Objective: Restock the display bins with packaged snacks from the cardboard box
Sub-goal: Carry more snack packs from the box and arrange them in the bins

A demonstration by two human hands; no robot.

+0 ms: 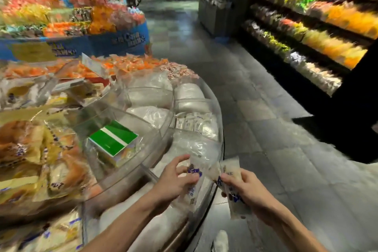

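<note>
1. A bunch of crinkly, translucent snack packets [233, 172] with blue print is gripped in the curled fingers of the right hand [248, 190], just right of the bin's rim.
2. Another packet [191, 192] is pinched by the half-spread fingers of the left hand [173, 178], over the near compartment.
3. White pouches are held in the curved clear-plastic display bin [220, 129]; a flat green box [113, 138] lies to the left.

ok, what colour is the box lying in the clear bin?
Green box with a white stripe; head view.
</note>
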